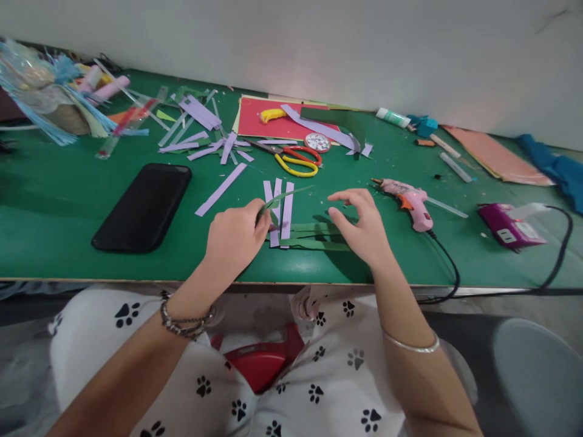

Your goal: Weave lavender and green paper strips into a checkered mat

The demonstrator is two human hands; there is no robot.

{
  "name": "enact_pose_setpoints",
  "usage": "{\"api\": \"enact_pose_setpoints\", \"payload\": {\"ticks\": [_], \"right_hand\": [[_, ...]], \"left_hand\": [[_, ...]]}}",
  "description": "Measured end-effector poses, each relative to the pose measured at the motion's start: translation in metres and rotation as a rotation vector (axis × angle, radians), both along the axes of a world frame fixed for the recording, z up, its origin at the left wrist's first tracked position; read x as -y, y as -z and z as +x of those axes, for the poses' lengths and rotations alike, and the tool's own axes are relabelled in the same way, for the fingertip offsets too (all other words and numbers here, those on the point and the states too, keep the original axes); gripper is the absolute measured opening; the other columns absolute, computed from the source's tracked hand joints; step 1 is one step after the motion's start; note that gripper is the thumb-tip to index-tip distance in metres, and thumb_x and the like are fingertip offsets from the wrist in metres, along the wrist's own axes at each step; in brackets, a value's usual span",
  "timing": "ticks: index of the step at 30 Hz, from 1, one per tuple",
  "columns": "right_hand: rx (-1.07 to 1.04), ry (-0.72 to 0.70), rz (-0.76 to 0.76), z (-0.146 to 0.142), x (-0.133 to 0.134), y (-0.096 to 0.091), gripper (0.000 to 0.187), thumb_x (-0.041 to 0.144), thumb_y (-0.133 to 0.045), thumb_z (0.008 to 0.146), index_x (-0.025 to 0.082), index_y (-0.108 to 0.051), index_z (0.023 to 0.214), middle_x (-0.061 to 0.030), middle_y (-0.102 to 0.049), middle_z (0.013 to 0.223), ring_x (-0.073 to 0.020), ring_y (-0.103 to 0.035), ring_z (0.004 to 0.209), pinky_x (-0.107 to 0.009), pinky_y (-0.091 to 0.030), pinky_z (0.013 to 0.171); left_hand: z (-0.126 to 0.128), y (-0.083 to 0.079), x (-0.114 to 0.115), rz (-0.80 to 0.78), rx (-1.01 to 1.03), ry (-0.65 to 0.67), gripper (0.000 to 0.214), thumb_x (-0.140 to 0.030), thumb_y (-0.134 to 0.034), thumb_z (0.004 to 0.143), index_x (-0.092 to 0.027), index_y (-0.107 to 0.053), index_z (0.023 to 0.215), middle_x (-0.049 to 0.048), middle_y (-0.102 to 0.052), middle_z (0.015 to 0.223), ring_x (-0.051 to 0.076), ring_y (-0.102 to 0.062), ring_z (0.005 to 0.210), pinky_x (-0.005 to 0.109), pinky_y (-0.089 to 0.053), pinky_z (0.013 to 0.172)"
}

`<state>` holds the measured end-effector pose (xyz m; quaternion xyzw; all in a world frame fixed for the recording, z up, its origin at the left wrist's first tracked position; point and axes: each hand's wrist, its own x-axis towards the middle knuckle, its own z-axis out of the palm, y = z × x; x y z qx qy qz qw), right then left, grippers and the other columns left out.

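Observation:
My left hand [234, 237] is closed in a pinch on a thin green paper strip [285, 196] that sticks up and to the right. My right hand [359, 224] hovers open, fingers spread, just above several green paper strips [314, 235] lying on the green table [68, 237]. Three lilac paper strips [280, 209] lie side by side between my hands. A pink glue gun [410, 203] rests to the right of my right hand.
A black phone [143, 206] lies at the left. Scissors with yellow and red handles [294, 159], red card [277, 121], loose lilac strips [200, 130] and a purple power adapter [510, 224] with black cable sit further out. Craft clutter fills the far left corner.

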<state>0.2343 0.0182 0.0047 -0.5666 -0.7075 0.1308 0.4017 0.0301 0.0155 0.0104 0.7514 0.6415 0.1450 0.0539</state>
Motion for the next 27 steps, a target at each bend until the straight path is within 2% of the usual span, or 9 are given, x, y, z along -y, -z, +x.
{"api": "enact_pose_setpoints", "payload": {"ticks": [2, 5, 8, 14, 18, 20, 23, 27], "right_hand": [[-0.064, -0.086, -0.029, -0.009, 0.002, -0.004, 0.019, 0.029, -0.055, 0.078, 0.022, -0.055, 0.096, -0.0032, -0.056, 0.088, -0.0163, -0.053, 0.082, -0.035, -0.04, 0.081], [-0.21, -0.254, -0.165, -0.025, 0.002, -0.01, 0.028, 0.038, -0.051, 0.082, 0.022, -0.048, 0.106, -0.0006, -0.056, 0.082, -0.0127, -0.053, 0.075, -0.029, -0.043, 0.072], [-0.334, -0.319, -0.268, -0.038, -0.002, -0.015, 0.032, 0.044, -0.045, 0.086, 0.022, -0.046, 0.108, 0.0005, -0.056, 0.078, -0.0108, -0.054, 0.071, -0.027, -0.044, 0.069], [-0.403, -0.305, -0.295, -0.05, -0.01, -0.024, 0.023, 0.038, -0.045, 0.087, 0.022, -0.05, 0.103, 0.0026, -0.054, 0.067, -0.0114, -0.057, 0.074, -0.026, -0.044, 0.068], [-0.419, -0.289, -0.277, -0.055, -0.009, -0.027, 0.011, 0.028, -0.049, 0.083, 0.02, -0.056, 0.084, 0.001, -0.058, 0.075, -0.0093, -0.055, 0.069, -0.025, -0.044, 0.064], [-0.417, -0.265, -0.274, -0.056, -0.008, -0.026, 0.009, 0.023, -0.05, 0.08, 0.019, -0.057, 0.078, 0.0003, -0.06, 0.079, -0.0089, -0.054, 0.068, -0.025, -0.043, 0.064], [-0.4, -0.233, -0.28, -0.055, -0.009, -0.023, 0.011, 0.018, -0.049, 0.077, 0.019, -0.059, 0.078, -0.0005, -0.06, 0.081, -0.0097, -0.054, 0.07, -0.026, -0.044, 0.065], [-0.428, -0.187, -0.278, -0.047, -0.009, -0.016, 0.01, 0.018, -0.05, 0.074, 0.02, -0.058, 0.08, 0.0, -0.059, 0.082, -0.0098, -0.053, 0.068, -0.026, -0.043, 0.062]], "left_hand": [[0.0, -0.001, 0.0, -0.012, -0.013, 0.006, 0.034, -0.031, -0.032, 0.086, -0.018, -0.061, 0.073, 0.0066, -0.065, 0.061, 0.021, -0.06, 0.055, 0.027, -0.035, 0.05], [0.001, -0.002, 0.001, -0.027, -0.021, 0.009, 0.033, -0.029, -0.032, 0.086, -0.018, -0.061, 0.075, 0.007, -0.067, 0.066, 0.022, -0.062, 0.061, 0.027, -0.036, 0.052], [0.003, -0.004, 0.002, -0.045, -0.042, 0.007, 0.031, -0.028, -0.032, 0.087, -0.017, -0.06, 0.081, 0.0071, -0.068, 0.067, 0.023, -0.064, 0.064, 0.027, -0.037, 0.053], [0.004, -0.006, 0.003, -0.053, -0.14, -0.002, 0.029, -0.028, -0.033, 0.088, -0.016, -0.06, 0.088, 0.008, -0.068, 0.07, 0.023, -0.064, 0.063, 0.026, -0.033, 0.049], [0.004, -0.006, 0.004, -0.037, -0.149, -0.005, 0.03, -0.029, -0.034, 0.088, -0.016, -0.061, 0.087, 0.0085, -0.067, 0.068, 0.023, -0.064, 0.063, 0.026, -0.031, 0.048], [0.003, -0.006, 0.004, -0.049, -0.132, 0.001, 0.029, -0.028, -0.034, 0.087, -0.016, -0.061, 0.088, 0.0085, -0.067, 0.07, 0.023, -0.064, 0.064, 0.026, -0.031, 0.048], [0.003, -0.005, 0.004, -0.07, -0.092, 0.014, 0.026, -0.027, -0.037, 0.086, -0.016, -0.061, 0.088, 0.0081, -0.068, 0.071, 0.023, -0.064, 0.065, 0.025, -0.032, 0.049], [0.0, -0.001, 0.005, -0.048, 0.056, 0.035, 0.024, -0.036, -0.046, 0.082, -0.019, -0.059, 0.092, 0.0039, -0.069, 0.076, 0.022, -0.063, 0.067, 0.025, -0.034, 0.051]]}}
